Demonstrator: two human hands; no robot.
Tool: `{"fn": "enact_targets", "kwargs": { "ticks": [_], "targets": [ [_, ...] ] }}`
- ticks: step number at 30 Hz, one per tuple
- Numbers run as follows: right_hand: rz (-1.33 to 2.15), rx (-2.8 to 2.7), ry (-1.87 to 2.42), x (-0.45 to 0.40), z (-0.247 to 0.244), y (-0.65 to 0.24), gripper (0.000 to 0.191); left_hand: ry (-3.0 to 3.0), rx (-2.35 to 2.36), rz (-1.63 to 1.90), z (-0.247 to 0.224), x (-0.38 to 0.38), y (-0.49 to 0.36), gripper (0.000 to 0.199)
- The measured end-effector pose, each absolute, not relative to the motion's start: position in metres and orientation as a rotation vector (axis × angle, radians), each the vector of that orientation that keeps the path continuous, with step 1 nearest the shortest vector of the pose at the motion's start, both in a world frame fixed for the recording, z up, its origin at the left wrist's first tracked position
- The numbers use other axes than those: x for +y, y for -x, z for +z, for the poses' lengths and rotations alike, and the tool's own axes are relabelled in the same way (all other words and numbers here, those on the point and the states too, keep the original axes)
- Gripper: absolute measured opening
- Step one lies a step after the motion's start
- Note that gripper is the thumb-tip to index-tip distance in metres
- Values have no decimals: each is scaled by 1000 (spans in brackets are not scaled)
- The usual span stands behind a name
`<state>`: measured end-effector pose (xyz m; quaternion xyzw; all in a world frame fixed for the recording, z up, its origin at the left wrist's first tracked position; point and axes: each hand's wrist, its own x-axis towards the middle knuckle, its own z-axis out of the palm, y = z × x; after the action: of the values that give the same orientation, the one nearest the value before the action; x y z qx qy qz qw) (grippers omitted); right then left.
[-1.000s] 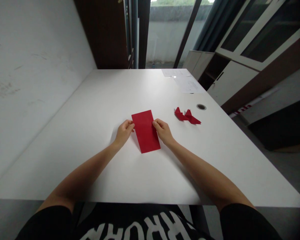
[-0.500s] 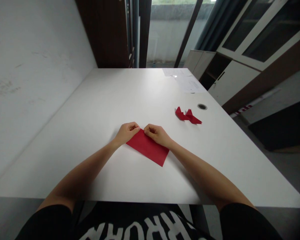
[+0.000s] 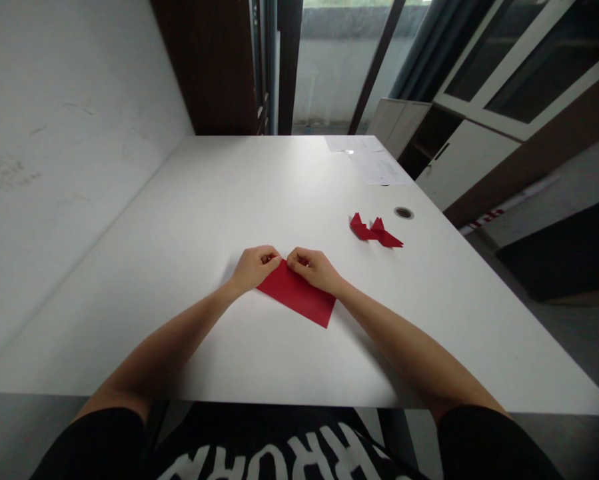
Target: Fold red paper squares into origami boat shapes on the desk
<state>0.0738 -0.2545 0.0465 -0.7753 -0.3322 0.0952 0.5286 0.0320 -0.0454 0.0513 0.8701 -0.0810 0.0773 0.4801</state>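
Note:
A red sheet of paper [image 3: 299, 297], rectangular in outline, lies slanted on the white table under both hands. My left hand [image 3: 256, 268] is closed, with thumb and fingertips pinching the paper's far edge near its left part. Close beside it, my right hand [image 3: 313, 269] pinches the same far edge, fingers curled. Only a small gap separates the two sets of fingertips. The hands and wrists cover the paper's left and right ends in part, and its near right corner points toward me.
Folded red paper shapes [image 3: 376, 232] with pointed tips rest to the right, beyond my right hand. Behind them is a round cable hole [image 3: 404, 213] in the table [image 3: 219, 193]. White printed sheets [image 3: 379, 169] lie at the far right corner. A wall [image 3: 79, 120] borders the left side.
The red paper has turned slightly, its near edge shifting a little away from me and to the right. My left hand has moved marginally to the right; my right hand looks nearly still.

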Motion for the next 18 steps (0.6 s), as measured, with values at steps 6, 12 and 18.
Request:
{"fn": "enact_targets", "kwargs": {
  "ticks": [6, 12, 18],
  "targets": [
    [249, -739, 1873, -263, 30, -92, 19, -2087, -91, 196, 46, -21, -46, 23],
    [251, -691, 1905, -276, 15, -115, 19, -2112, -20, 268, 41, 4, -61, 27],
    [239, -617, 1904, -292, 2, -140, 18, -2144, 79, 303, 34, 17, -68, 30]
  ]
}}
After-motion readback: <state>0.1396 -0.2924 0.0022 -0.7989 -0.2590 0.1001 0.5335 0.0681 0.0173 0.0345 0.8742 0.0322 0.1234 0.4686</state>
